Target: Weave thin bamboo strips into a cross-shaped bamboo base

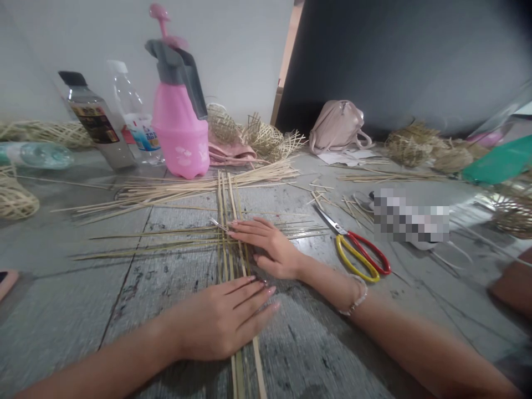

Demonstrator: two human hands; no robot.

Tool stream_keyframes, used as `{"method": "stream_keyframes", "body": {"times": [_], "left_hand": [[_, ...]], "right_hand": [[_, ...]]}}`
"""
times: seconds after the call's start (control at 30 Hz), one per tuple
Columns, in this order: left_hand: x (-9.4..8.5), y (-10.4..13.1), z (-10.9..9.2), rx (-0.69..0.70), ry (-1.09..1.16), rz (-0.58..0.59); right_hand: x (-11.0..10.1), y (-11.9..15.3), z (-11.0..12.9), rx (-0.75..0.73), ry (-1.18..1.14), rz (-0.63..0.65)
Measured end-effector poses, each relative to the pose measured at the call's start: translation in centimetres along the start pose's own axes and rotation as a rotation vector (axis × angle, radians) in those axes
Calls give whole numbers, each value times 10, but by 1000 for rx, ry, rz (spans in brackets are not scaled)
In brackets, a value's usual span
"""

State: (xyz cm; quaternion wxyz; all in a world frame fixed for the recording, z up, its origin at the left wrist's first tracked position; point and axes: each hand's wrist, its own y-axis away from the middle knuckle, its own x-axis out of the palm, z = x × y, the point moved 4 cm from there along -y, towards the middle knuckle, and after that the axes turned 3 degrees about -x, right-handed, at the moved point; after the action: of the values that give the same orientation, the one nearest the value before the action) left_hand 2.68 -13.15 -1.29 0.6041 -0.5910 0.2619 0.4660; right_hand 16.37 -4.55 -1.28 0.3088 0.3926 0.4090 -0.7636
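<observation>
Several long bamboo strips (224, 260) run lengthwise on the grey surface in front of me, crossed by several greenish strips (158, 246) lying sideways. My left hand (220, 318) lies flat across the lengthwise strips near their close end, palm down, fingers stretched out. Farther up, my right hand (272, 249) rests over the crossing, its fingers extended leftward and its thumb apart. At its fingertips is a thin, shiny, pale piece (217, 224), too blurred to name; I see no clear grip on it. The palms hide part of the strips.
Scissors (353, 246) with red and yellow handles lie right of my right hand. Behind the strips are a strip bundle (183, 191), a pink spray bottle (183, 130), drink bottles (93, 119) and a pink bag (338, 127). A phone (7, 282) lies at the left edge.
</observation>
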Motion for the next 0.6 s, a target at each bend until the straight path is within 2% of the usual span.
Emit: {"method": "stream_keyframes", "body": {"times": [0.07,0.13,0.27,0.33,0.6], "left_hand": [[2,1,0,11,-3,8],[4,2,-1,15,0,9],[4,2,-2,8,-2,5],[4,2,-3,12,-5,22],[1,-1,-15,40,56,30]], "right_hand": [[-3,0,0,14,-17,-36],[-1,-2,1,38,1,-14],[14,-4,3,30,83,201],[19,-4,2,35,111,250],[21,-3,-2,43,129,229]]}}
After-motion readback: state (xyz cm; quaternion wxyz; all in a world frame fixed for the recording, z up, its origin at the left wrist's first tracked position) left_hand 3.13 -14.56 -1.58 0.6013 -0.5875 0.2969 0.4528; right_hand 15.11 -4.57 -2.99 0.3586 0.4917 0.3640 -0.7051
